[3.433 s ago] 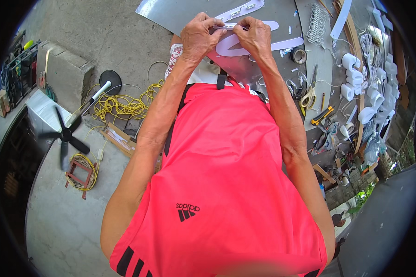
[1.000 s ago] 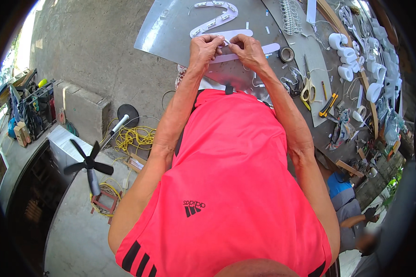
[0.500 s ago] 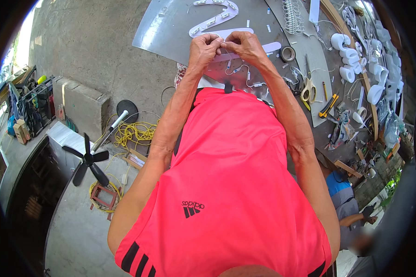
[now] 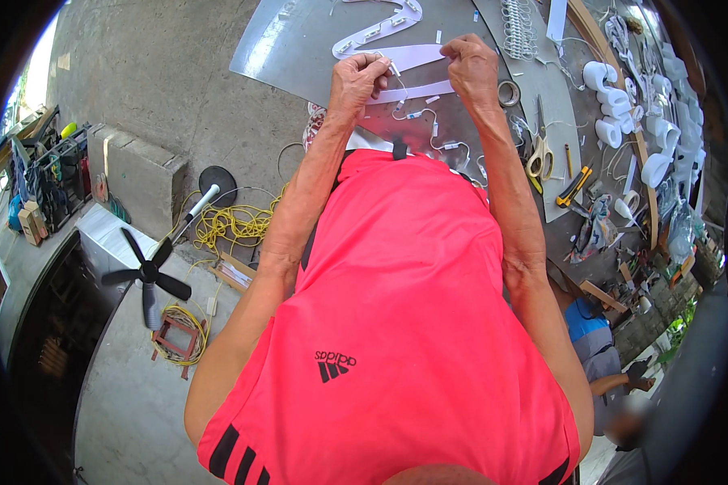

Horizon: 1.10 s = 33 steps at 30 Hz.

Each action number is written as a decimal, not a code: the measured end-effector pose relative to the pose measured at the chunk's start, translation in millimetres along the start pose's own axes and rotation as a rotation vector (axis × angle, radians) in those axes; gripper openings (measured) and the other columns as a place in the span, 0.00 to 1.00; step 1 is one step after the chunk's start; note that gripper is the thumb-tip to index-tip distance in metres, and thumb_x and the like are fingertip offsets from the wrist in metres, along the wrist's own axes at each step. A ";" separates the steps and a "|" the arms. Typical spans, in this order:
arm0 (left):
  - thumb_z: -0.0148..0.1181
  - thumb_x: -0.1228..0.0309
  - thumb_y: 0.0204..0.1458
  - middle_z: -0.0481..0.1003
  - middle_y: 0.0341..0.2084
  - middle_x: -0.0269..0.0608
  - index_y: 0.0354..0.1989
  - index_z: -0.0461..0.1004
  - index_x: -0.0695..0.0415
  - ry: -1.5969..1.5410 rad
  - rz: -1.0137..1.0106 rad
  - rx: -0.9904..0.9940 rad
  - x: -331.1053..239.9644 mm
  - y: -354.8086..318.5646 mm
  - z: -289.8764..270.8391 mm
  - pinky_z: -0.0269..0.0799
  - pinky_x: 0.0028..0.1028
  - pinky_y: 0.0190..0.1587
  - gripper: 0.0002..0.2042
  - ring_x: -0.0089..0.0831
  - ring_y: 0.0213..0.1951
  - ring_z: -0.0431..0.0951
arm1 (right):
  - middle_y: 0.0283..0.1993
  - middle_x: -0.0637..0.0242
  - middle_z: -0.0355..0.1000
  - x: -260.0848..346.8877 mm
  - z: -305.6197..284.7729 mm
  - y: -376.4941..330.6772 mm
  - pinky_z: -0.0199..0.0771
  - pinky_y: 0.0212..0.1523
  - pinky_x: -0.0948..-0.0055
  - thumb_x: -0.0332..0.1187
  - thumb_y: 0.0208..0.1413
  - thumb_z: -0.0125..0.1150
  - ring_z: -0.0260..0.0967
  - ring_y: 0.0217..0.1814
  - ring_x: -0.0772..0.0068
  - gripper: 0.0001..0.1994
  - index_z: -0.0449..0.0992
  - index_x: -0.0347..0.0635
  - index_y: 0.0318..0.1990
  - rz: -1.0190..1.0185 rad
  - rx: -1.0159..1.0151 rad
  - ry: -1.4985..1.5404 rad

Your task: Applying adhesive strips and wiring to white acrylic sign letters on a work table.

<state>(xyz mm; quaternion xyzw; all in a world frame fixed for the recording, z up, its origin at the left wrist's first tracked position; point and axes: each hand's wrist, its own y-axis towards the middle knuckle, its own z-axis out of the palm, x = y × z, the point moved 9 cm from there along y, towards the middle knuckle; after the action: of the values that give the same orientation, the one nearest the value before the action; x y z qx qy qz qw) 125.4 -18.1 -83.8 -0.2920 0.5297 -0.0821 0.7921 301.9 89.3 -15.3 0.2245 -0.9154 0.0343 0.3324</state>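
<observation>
Over the grey metal sheet my left hand (image 4: 357, 86) pinches a small white LED module (image 4: 394, 69) between thumb and fingers. From it a thin wire runs toward me to a string of LED modules (image 4: 434, 128) lying on the sheet. My right hand (image 4: 472, 71) is to the right, apart from the left, its thumb and fingers pressed together; what they hold, if anything, is too small to make out. Beyond and between the hands lies a flat white zigzag panel (image 4: 412, 56) with several modules on its far part. A white strip (image 4: 416, 92) lies nearer, between my wrists.
On the right of the sheet (image 4: 299, 40) are a tape roll (image 4: 509, 94), scissors (image 4: 539, 157), a utility knife (image 4: 575, 186) and a coil of white wire (image 4: 519, 31). White curled strips (image 4: 613, 103) line the far right. A fan (image 4: 149, 272) and yellow cable (image 4: 233, 226) are at left; another person (image 4: 598, 339) is lower right.
My hands were together at the module and are now apart. The right hand has moved right and away from me; the left keeps the module, which now shows beyond its fingertips.
</observation>
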 end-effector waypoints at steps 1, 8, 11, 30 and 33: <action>0.64 0.72 0.57 0.77 0.20 0.34 0.32 0.79 0.63 -0.003 0.000 -0.002 -1.8 -0.5 0.9 0.62 0.17 0.19 0.06 0.15 0.18 0.70 | 0.34 0.58 0.78 -8.2 -21.0 -1.1 0.76 0.38 0.60 0.29 0.56 0.60 0.77 0.35 0.55 0.07 0.83 0.40 0.38 -0.037 -0.104 -0.112; 0.68 0.73 0.53 0.79 0.24 0.38 0.33 0.79 0.63 -0.055 -0.032 -0.117 -1.8 -2.4 -2.9 0.63 0.17 0.19 0.06 0.16 0.19 0.72 | 0.37 0.54 0.80 -10.2 -25.6 -30.2 0.78 0.41 0.60 0.33 0.57 0.60 0.79 0.38 0.55 0.11 0.80 0.43 0.46 0.304 0.046 -0.016; 0.68 0.73 0.52 0.79 0.24 0.37 0.33 0.79 0.63 -0.041 -0.029 -0.140 -4.1 -3.3 -2.4 0.62 0.17 0.19 0.06 0.16 0.19 0.72 | 0.38 0.53 0.80 19.4 9.0 -41.1 0.79 0.40 0.62 0.34 0.57 0.63 0.80 0.39 0.58 0.14 0.78 0.39 0.48 0.262 0.214 0.311; 0.67 0.70 0.53 0.77 0.20 0.32 0.29 0.81 0.61 0.149 0.056 -0.160 -12.7 -6.4 3.3 0.62 0.17 0.22 0.07 0.15 0.19 0.69 | 0.23 0.66 0.76 7.4 36.7 -27.9 0.72 0.25 0.74 0.36 0.58 0.65 0.70 0.21 0.79 0.11 0.82 0.35 0.38 0.457 0.148 0.530; 0.67 0.70 0.53 0.77 0.23 0.32 0.34 0.81 0.62 0.368 0.233 -0.202 -22.0 -11.3 -0.5 0.65 0.18 0.23 0.07 0.16 0.20 0.70 | 0.23 0.66 0.76 4.5 36.3 -17.5 0.71 0.26 0.73 0.38 0.58 0.64 0.70 0.21 0.78 0.13 0.82 0.35 0.37 0.392 0.205 0.451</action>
<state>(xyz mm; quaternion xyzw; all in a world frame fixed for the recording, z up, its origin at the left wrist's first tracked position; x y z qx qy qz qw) 117.6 -17.8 -60.3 -0.2865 0.7007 0.0115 0.6533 284.9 64.2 -42.2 0.0630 -0.8363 0.2384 0.4897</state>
